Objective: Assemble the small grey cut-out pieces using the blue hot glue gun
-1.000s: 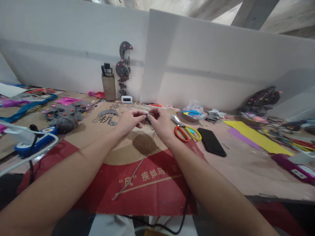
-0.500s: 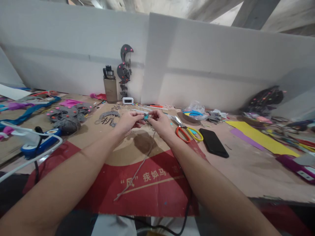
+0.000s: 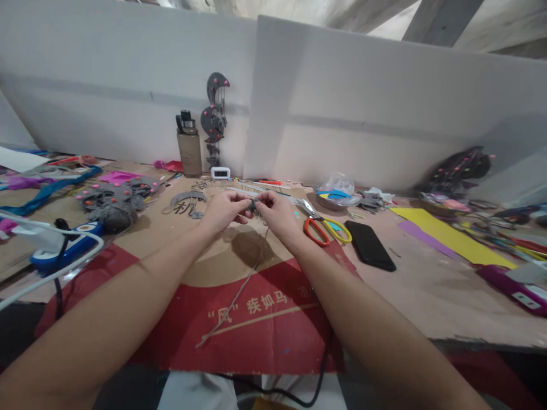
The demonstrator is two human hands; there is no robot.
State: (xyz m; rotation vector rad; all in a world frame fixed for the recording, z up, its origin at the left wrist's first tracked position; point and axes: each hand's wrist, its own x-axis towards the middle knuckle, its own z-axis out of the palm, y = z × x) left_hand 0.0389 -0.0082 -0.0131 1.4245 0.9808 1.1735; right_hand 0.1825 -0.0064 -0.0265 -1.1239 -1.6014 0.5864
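Between my fingertips is a small dark teal piece, too small to make out its kind. My left hand pinches it from the left, and my right hand grips it from the right. A thin grey strand of yarn runs down from near my right fingers onto the red and brown cardboard sheet below. Left of my hands lies a grey curved cut-out with lettering-like shapes. Scissors with one red and one yellow handle rest right of my right hand.
A black phone lies right of the scissors. Behind stand a bottle and a small white clock. At left are a grey yarn ball and a blue power strip; at right, yellow sheet and purple device.
The small piece has turned between my fingers, showing less bright teal and looking darker. Both hands stay nearly in place; the whole view has shifted slightly.
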